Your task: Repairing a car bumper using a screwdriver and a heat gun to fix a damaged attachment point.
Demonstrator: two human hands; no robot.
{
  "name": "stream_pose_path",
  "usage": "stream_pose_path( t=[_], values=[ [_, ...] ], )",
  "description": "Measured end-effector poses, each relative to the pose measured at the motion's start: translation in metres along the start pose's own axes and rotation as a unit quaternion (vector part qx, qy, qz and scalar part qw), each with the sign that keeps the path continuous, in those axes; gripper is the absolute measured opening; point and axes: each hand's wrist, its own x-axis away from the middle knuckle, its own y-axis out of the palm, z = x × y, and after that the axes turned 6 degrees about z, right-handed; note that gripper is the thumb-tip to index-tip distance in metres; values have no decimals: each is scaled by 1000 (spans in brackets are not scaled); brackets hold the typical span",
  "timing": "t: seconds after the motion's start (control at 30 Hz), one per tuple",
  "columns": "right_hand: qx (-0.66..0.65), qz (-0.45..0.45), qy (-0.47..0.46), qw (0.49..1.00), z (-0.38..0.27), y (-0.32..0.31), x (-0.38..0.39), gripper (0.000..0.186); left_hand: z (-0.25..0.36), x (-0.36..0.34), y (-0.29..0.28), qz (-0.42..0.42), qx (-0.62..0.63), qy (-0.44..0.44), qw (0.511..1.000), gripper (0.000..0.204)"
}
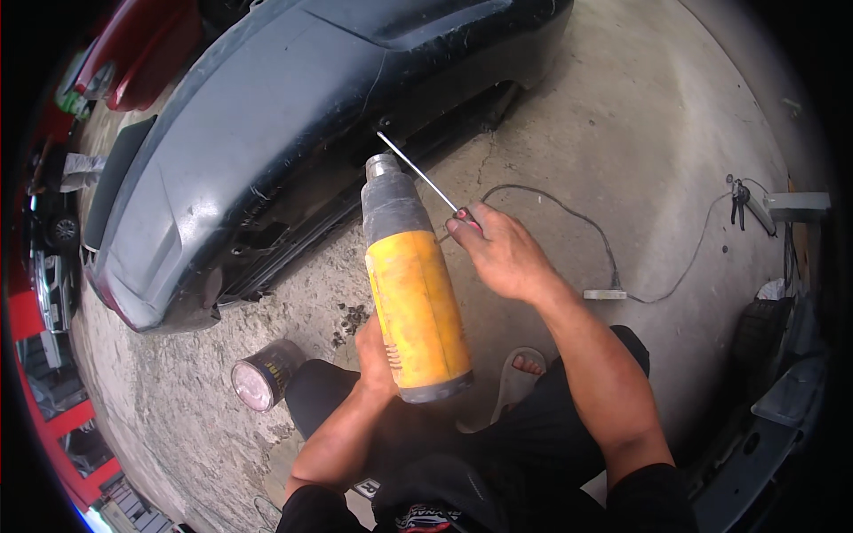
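Observation:
My left hand [374, 357] grips a yellow and grey heat gun [415, 293]; the gun's body hides most of its fingers and the handle. The metal nozzle points away from me toward the lower edge of a dark grey car bumper [267, 115]. In my right hand [511, 255] is a screwdriver [425, 179] with a long thin shaft and a dark and red handle, fingers closed round it. The screwdriver's tip is at the bumper's edge, just beyond the nozzle; whether it touches cannot be told. The bumper lies on the concrete floor with scratches on its surface.
A can [267, 377] with a pinkish top stands by my left knee. On the right, a black cable [569, 209] runs to a white power strip [605, 294]. Beyond it lies a black trigger tool [738, 202]. Red car parts [147, 49] are at the far left.

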Motion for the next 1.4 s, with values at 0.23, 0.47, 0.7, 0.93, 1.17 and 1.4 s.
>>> stream_pose_path(
  t=[0.23,0.47,0.7,0.93,1.17,1.4],
  values=[
    [-14,37,-15,999,0,11,-1,48,-8,-19,-31,18,-179,130,975,34],
    [-22,7,-4,1000,-4,7,-2,44,-5,-21,-26,11,-185,91,978,44],
    [-13,46,-25,999,1,16,-1,43,-8,-23,-28,32,-267,143,952,45],
    [-18,32,-22,999,2,18,-2,44,-10,-23,-28,31,-244,149,958,45],
    [-11,22,-9,1000,-3,16,0,44,-11,-23,-30,27,-256,147,955,40],
    [-10,12,-7,1000,0,17,-1,46,-9,-20,-25,20,-194,109,975,35]
  ],
)
